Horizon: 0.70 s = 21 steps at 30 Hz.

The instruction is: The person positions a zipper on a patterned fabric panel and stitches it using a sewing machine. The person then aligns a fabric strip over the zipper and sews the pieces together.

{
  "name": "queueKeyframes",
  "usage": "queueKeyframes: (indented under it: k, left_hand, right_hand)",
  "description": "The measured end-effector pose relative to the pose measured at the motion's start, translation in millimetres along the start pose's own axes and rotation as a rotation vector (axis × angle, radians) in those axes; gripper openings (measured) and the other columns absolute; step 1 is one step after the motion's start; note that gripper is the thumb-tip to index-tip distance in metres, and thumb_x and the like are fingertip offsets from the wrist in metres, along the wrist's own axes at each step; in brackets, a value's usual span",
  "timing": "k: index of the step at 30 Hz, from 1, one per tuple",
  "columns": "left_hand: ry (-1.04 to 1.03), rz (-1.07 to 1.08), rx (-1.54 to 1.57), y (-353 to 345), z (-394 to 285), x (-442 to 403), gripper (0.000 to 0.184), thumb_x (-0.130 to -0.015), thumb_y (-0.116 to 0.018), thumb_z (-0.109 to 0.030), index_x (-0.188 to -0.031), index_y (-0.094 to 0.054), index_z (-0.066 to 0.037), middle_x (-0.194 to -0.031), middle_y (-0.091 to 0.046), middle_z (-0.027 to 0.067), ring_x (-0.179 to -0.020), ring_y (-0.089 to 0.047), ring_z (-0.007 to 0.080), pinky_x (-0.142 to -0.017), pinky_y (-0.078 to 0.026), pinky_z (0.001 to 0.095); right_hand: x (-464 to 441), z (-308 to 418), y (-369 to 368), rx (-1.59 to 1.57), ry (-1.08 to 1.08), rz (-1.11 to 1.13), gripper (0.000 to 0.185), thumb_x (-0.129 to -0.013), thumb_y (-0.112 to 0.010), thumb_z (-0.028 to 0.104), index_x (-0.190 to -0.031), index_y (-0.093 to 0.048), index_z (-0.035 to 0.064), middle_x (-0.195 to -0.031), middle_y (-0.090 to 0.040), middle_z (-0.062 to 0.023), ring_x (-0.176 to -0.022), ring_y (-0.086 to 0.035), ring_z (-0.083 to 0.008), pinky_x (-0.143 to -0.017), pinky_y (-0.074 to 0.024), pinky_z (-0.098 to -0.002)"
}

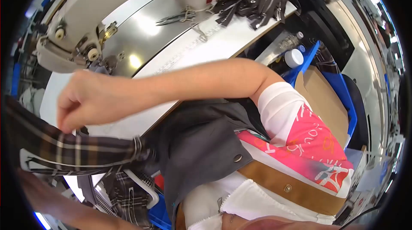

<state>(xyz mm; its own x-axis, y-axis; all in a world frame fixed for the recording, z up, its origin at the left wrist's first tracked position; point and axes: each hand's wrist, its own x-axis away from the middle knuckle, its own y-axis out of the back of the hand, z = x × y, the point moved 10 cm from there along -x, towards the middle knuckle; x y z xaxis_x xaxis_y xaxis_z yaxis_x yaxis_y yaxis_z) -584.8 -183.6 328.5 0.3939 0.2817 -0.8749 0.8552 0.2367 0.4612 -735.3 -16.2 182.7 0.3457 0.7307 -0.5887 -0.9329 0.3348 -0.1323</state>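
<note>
1. Just above the grip in the view, the sewing machine head (53,52) stands near the knuckles; if the right hand lifts without care, it could knock the metal parts there, because the space between is small.
2. Below the grip, the left forearm (71,206) is blurred and its hand is not clear; I cannot tell if it holds anything; if it gives no support, the far end of the cloth could swing or fold under.
3. The right hand (92,97) has its fingertips narrow together, and seems to pinch the upper edge of the plaid cloth (96,150); the cloth hangs just below these fingers and spreads to both sides; so small a pinch could slip, or pull the layers out of line.
4. Below and right of the grip, another plaid cloth (126,193) lies by a white basket (143,183); the held cloth could catch the basket's rim, if it drops lower.
5. Above and right of the grip, metal snips (171,18) lie on the machine bed; a passing sleeve or loose thread could drag them.
6. Far right of the grip, a white-capped bottle (293,58) is near the elbow; a wide backward move could tip it.
</note>
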Motion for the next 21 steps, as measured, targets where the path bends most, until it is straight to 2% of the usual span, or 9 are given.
queueKeyframes:
  k: [2, 3, 8, 11, 12, 14, 17, 19, 21]
  left_hand:
    - [-0.033, -0.047, 0.480, 13, -49, -14, 0.058, -0.087, -0.062, -0.032, -0.137, -0.040, -0.012, -0.140, -0.033, 0.0147, -0.126, -0.032, 0.0262, -0.106, -0.025, 0.0431]
    - [-0.048, -0.070, 0.719, 16, -59, -17, 0.070, -0.085, -0.065, -0.037, -0.144, -0.035, -0.014, -0.152, -0.024, 0.0141, -0.137, -0.025, 0.0255, -0.113, -0.019, 0.0443]
    - [-0.217, -0.075, -0.103, -7, -22, 41, 0.038, -0.091, -0.056, -0.021, -0.126, -0.055, -0.006, -0.128, -0.053, 0.0153, -0.112, -0.053, 0.0286, -0.095, -0.043, 0.0382]
    - [0.693, 0.075, 0.732, -106, 39, 113, 0.031, -0.092, -0.055, -0.009, -0.122, -0.060, -0.004, -0.125, -0.059, 0.0076, -0.109, -0.057, 0.0185, -0.093, -0.045, 0.0299]
    - [0.619, 0.232, 0.843, -147, 61, 136, 0.031, -0.091, -0.057, -0.006, -0.121, -0.061, -0.003, -0.122, -0.060, 0.0073, -0.108, -0.057, 0.0163, -0.093, -0.045, 0.0276]
    - [0.801, 0.390, 1.098, -211, 78, 186, 0.033, -0.090, -0.054, -0.001, -0.122, -0.058, 0.003, -0.122, -0.060, 0.0119, -0.106, -0.059, 0.0198, -0.095, -0.045, 0.0293]
    - [0.821, 0.564, 0.984, -266, 93, 212, 0.032, -0.088, -0.055, 0.001, -0.120, -0.060, 0.005, -0.122, -0.061, 0.0132, -0.107, -0.059, 0.0194, -0.095, -0.045, 0.0287]
    - [0.715, 0.577, 0.853, -282, 95, 204, 0.030, -0.087, -0.058, 0.000, -0.116, -0.063, 0.002, -0.118, -0.064, 0.0104, -0.107, -0.058, 0.0173, -0.096, -0.041, 0.0269]
    - [0.674, 0.555, 0.818, -287, 92, 194, 0.028, -0.086, -0.060, -0.003, -0.113, -0.066, 0.000, -0.113, -0.066, 0.0090, -0.107, -0.057, 0.0150, -0.096, -0.041, 0.0259]
  right_hand:
    - [-9, -5, 18, 0.043, -0.216, 0.011, 0.020, -0.076, -0.071, 0.017, -0.084, -0.071, -0.0008, -0.075, -0.069, -0.0080, -0.064, -0.062, -0.0121, -0.062, -0.0501, -0.0246]
    - [-8, 9, 21, -0.016, -0.142, -0.030, 0.023, -0.076, -0.074, 0.023, -0.083, -0.071, 0.0005, -0.073, -0.068, -0.0073, -0.062, -0.061, -0.0136, -0.059, -0.0490, -0.0260]
    - [34, -34, 4, 0.064, -0.124, 0.119, 0.023, -0.079, -0.071, 0.020, -0.079, -0.066, -0.0028, -0.062, -0.065, -0.0043, -0.054, -0.056, -0.0084, -0.051, -0.0453, -0.0271]
    - [91, -74, 16, 0.202, -0.441, 0.083, 0.021, -0.082, -0.065, 0.017, -0.077, -0.063, -0.0031, -0.059, -0.060, -0.0113, -0.050, -0.056, -0.0165, -0.050, -0.0439, -0.0314]
    - [109, -98, 13, 0.378, -0.503, 0.218, 0.019, -0.085, -0.061, 0.014, -0.097, -0.063, -0.0004, -0.068, -0.064, -0.0140, -0.053, -0.059, -0.0214, -0.054, -0.0468, -0.0340]
    - [122, -86, 24, 0.334, -0.366, -0.048, 0.037, -0.086, -0.057, 0.012, -0.123, -0.054, 0.0054, -0.078, -0.065, -0.0180, -0.059, -0.063, -0.0256, -0.060, -0.0491, -0.0363]
    - [110, -91, 30, 0.450, -0.336, -0.046, 0.053, -0.086, -0.054, 0.010, -0.138, -0.040, 0.0110, -0.085, -0.064, -0.0206, -0.062, -0.064, -0.0278, -0.063, -0.0500, -0.0384]
    - [95, -109, 25, 0.526, -0.527, 0.186, 0.049, -0.089, -0.052, 0.014, -0.137, -0.043, 0.0112, -0.082, -0.064, -0.0202, -0.066, -0.063, -0.0329, -0.065, -0.0500, -0.0391]
    - [79, -116, 20, 0.532, -0.322, 0.226, 0.048, -0.091, -0.050, 0.018, -0.137, -0.042, 0.0102, -0.079, -0.063, -0.0210, -0.065, -0.065, -0.0278, -0.067, -0.0495, -0.0374]
